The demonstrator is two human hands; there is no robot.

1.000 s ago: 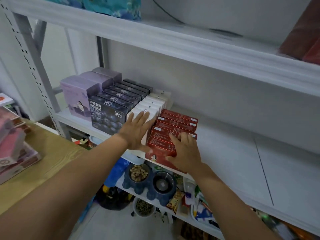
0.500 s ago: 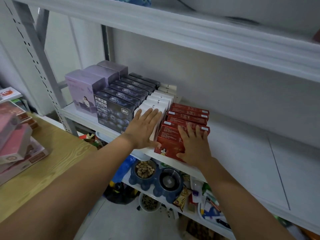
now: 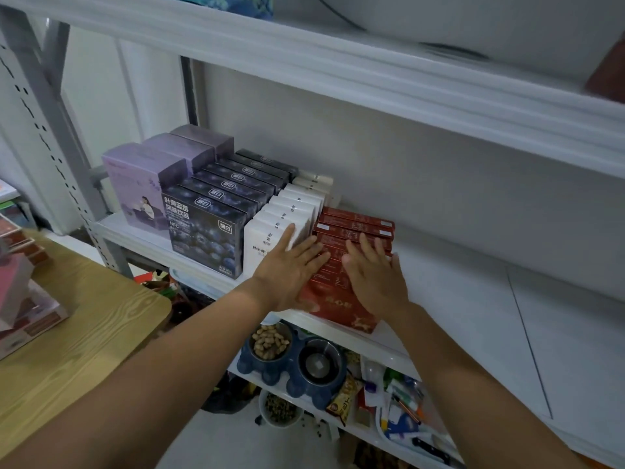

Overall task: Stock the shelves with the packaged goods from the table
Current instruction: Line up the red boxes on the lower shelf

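Observation:
A row of red boxes (image 3: 355, 225) stands on the white middle shelf (image 3: 473, 299), right of rows of white boxes (image 3: 294, 204), dark blueberry-print boxes (image 3: 209, 231) and purple boxes (image 3: 142, 184). My right hand (image 3: 375, 275) lies flat, fingers spread, against the face of the front red box. My left hand (image 3: 291, 265) rests flat across the seam between the front white box and the front red box. Neither hand grips anything. More pink and red packaged boxes (image 3: 20, 292) are stacked on the wooden table (image 3: 84, 333) at the left.
The shelf surface right of the red boxes is bare. The upper shelf edge (image 3: 338, 72) overhangs close above. A perforated grey post (image 3: 50, 137) stands at the left. Below, a blue double pet bowl (image 3: 294, 363) and loose clutter fill the lower shelf.
My left hand has slid right from the white boxes onto the edge of the red row. The right hand stays pressed on the front red box. The view has shifted slightly.

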